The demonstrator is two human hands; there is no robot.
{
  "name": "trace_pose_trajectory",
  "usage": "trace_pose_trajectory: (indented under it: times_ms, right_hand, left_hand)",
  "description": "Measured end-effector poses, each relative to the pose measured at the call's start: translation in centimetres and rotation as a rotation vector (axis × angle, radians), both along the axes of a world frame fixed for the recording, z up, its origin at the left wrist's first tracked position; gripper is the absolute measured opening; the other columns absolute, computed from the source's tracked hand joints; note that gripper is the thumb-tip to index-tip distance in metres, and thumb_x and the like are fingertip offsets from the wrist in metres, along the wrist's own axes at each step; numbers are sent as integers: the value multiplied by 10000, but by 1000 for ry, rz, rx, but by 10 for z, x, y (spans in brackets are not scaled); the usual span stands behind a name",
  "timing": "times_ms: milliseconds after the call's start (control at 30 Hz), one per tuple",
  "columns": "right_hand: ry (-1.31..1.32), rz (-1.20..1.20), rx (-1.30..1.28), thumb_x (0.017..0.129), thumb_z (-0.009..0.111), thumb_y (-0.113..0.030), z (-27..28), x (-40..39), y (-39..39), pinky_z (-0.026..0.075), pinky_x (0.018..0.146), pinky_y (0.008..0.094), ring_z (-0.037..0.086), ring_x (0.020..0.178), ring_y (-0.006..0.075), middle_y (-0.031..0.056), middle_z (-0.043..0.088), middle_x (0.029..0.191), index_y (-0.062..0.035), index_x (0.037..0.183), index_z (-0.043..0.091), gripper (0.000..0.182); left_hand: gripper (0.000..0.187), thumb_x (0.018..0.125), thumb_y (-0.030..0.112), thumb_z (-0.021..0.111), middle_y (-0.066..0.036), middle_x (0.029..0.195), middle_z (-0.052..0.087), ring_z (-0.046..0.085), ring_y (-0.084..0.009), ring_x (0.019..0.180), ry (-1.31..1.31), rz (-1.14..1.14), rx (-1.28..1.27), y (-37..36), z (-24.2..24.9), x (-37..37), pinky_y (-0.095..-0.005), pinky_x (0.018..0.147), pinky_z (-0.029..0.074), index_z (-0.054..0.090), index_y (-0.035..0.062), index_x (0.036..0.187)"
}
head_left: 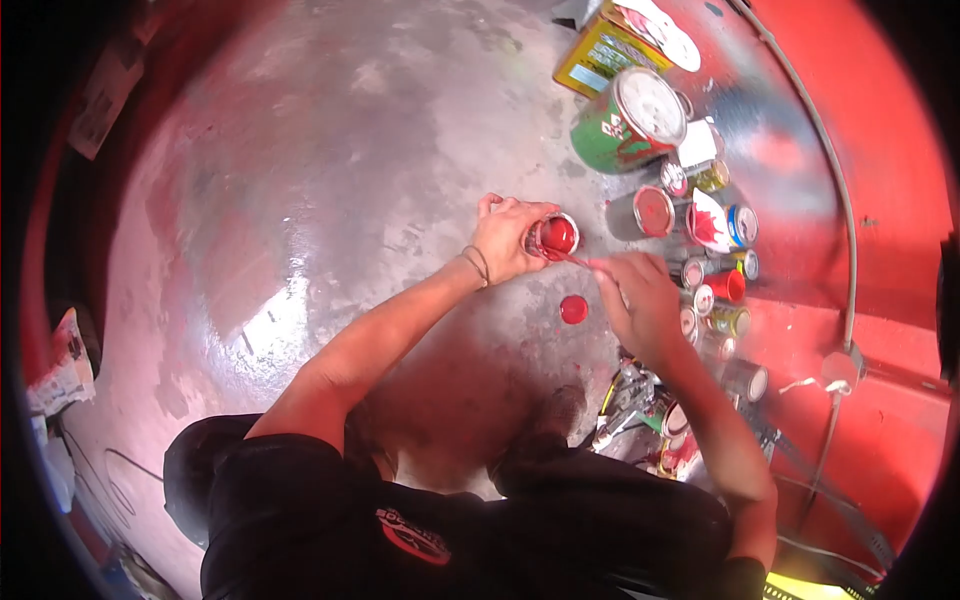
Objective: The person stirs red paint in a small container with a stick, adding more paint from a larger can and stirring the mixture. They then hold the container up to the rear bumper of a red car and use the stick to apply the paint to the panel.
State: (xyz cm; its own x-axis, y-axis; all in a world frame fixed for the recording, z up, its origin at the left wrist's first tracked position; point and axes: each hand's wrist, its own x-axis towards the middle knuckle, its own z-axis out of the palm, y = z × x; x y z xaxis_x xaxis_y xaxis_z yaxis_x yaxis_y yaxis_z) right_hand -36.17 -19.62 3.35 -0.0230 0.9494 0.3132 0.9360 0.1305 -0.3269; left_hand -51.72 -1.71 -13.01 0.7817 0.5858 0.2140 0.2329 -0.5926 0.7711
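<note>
My left hand (508, 238) is wrapped round a small cup of red paint (558, 236), its open top facing the camera. Between the fingers of my right hand (640, 300) is a thin red-coated stick (570, 259), whose far end meets the cup's rim. A round red lid or spot of paint (573, 309) lies on the floor just below the cup, touched by neither hand.
Along the right stand a green can (622, 122), a yellow box (600, 55), a grey can with a red top (641, 213) and several smaller cans. Metal tools (628, 405) lie near my right forearm. A hose (822, 130) runs along the red wall.
</note>
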Motion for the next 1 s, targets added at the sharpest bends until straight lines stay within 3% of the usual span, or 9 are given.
trace_pose_trajectory:
  times_ms: [67,167,267,400,433,533,733,867,1000]
  right_hand:
    - [69,-32,43,978,740,-80,-7,8,8,487,927,460,701,977,307,87,721,1033,-92,1186,740,208]
    - [-194,24,20,998,751,-85,-14,43,8,519,941,459,681,980,355,123,717,1035,-60,1136,741,140]
    - [-121,-157,-172,1044,718,-147,-23,65,-16,533,919,464,692,975,364,142,701,1007,-53,1127,723,125]
    - [420,-452,-218,1054,664,-163,-40,101,-44,546,800,504,718,884,399,159,747,997,-41,1072,713,132]
    - [185,-385,-110,1056,651,-161,-35,106,-47,567,750,512,738,868,416,185,771,998,-23,1038,729,159]
    - [116,-403,-258,1049,656,-180,-46,132,-64,574,800,526,746,920,429,205,776,1048,-26,1059,747,179]
    - [81,-478,-329,1051,702,-223,-82,189,-78,593,863,501,767,1010,413,198,785,1081,-32,1187,759,241]
    - [15,-524,-369,1055,685,-197,-88,201,-84,592,917,509,751,1079,423,221,753,1212,-36,1308,721,302]
    - [-21,-546,-404,1053,662,-194,-91,200,-94,588,943,534,730,1121,446,221,717,1301,-64,1415,634,385]
  left_hand:
    - [861,687,400,956,-13,1341,765,654,-254,1251,-6,-25,-49,-14,-12,12,-541,1176,294,678,193,1476]
    - [941,675,405,972,-26,1321,764,640,-254,1267,-44,-31,-42,-41,-15,36,-527,1156,307,651,173,1529]
    - [958,709,399,981,-37,1352,766,612,-260,1287,-51,-35,1,-69,-20,72,-488,1133,313,614,195,1570]
    - [953,719,377,985,-54,1354,753,599,-283,1290,-41,-79,-111,-105,-34,118,-482,1129,332,599,183,1568]
    - [950,723,371,985,-57,1356,749,598,-288,1291,-45,-90,-130,-111,-38,129,-481,1127,338,594,180,1568]
    - [940,732,350,991,-59,1356,741,598,-299,1294,-32,-96,-124,-129,-52,147,-478,1123,351,585,176,1561]
    - [998,711,381,1021,-74,1383,728,589,-301,1312,-9,-17,-78,-147,-72,179,-488,1138,349,569,134,1565]
    - [1096,675,505,999,-87,1356,717,583,-301,1294,10,21,6,-146,-81,197,-480,1121,364,546,81,1578]
    - [1081,682,505,996,-98,1408,685,583,-304,1326,120,41,52,-152,-66,200,-489,1128,377,542,54,1553]
